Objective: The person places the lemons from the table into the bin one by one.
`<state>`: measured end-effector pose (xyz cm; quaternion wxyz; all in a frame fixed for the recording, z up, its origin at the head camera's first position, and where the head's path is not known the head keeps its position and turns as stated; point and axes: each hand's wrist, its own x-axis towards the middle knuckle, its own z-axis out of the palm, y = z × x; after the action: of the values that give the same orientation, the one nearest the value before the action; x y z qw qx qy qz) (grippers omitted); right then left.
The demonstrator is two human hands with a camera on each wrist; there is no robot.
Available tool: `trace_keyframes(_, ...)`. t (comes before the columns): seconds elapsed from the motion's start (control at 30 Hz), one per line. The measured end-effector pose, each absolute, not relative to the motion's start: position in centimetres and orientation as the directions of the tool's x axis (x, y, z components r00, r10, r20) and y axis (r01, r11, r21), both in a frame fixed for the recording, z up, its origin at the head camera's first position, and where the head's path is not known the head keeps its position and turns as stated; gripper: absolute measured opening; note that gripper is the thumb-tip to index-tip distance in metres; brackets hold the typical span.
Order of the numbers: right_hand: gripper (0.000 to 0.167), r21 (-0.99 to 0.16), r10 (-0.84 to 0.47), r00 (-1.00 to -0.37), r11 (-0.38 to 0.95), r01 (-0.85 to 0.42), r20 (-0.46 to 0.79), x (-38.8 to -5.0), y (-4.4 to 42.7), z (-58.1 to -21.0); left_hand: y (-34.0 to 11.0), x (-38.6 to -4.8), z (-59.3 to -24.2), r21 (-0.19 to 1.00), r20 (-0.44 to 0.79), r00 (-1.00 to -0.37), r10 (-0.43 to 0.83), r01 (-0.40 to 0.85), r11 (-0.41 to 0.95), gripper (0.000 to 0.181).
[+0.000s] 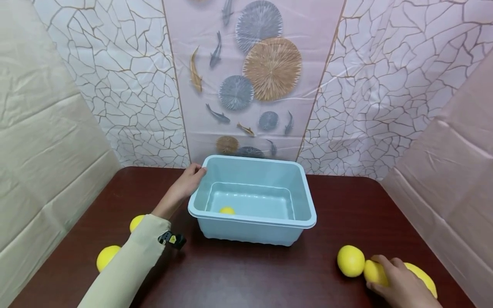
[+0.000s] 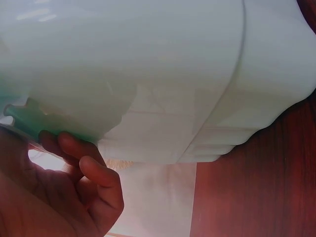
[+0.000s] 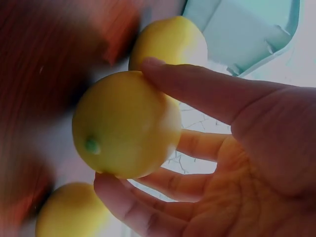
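Observation:
A light blue plastic tub (image 1: 250, 231) stands at the far middle of the table, with one small yellow fruit (image 1: 227, 210) visible inside near its front wall. My left hand (image 1: 188, 182) grips the tub's left rim, fingers curled at the edge in the left wrist view. At the front right, my right hand (image 1: 404, 284) holds a yellow lemon (image 3: 126, 126) between thumb and fingers. Another lemon (image 1: 350, 261) lies just left of it, and a third (image 1: 421, 276) is partly hidden behind the hand on the right.
Two more yellow fruits, one farther back (image 1: 136, 221) and one nearer (image 1: 107, 256), lie at the left, partly covered by the left sleeve (image 1: 127, 261). The dark red table (image 1: 246, 273) meets a patterned cloth wall (image 1: 127, 107) at the back, with plain cloth on both sides.

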<state>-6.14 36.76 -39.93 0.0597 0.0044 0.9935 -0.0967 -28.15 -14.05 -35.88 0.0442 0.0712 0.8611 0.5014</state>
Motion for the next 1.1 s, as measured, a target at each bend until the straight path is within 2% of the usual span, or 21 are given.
trace_keyframes(0.17, 0.07, -0.206, -0.01, -0.99, 0.978, 0.02, -0.144, -6.3, 36.0, -39.7, -14.2, -28.2, -35.7, 0.875, -0.004, -0.987, 0.163, 0.075, 0.479, 0.047)
trace_keyframes(0.5, 0.068, -0.242, -0.009, -0.993, 0.97, 0.02, -0.119, -6.6, 35.6, -39.4, -14.5, -28.0, -35.8, 0.878, 0.01, -0.988, 0.153, 0.082, 0.471, 0.043)
trace_keyframes(0.63, 0.067, -0.258, 0.015, -0.997, 0.966, 0.035, -0.077, -6.5, 35.3, -39.0, -14.5, -28.0, -35.9, 0.88, 0.002, -0.987, 0.158, 0.077, 0.469, 0.044)
trace_keyframes(0.9, 0.064, -0.287, 0.053, -0.992, 0.958, 0.018, 0.114, -6.4, 33.9, -37.9, -14.2, -28.2, -36.1, 0.885, -0.004, -0.985, 0.172, 0.077, 0.46, 0.047)
trace_keyframes(1.1, 0.07, -0.328, 0.098, -0.986, 0.943, 0.05, 0.132, -6.9, 32.5, -36.9, -14.0, -28.1, -36.1, 0.888, -0.003, -0.983, 0.182, 0.081, 0.453, 0.046)
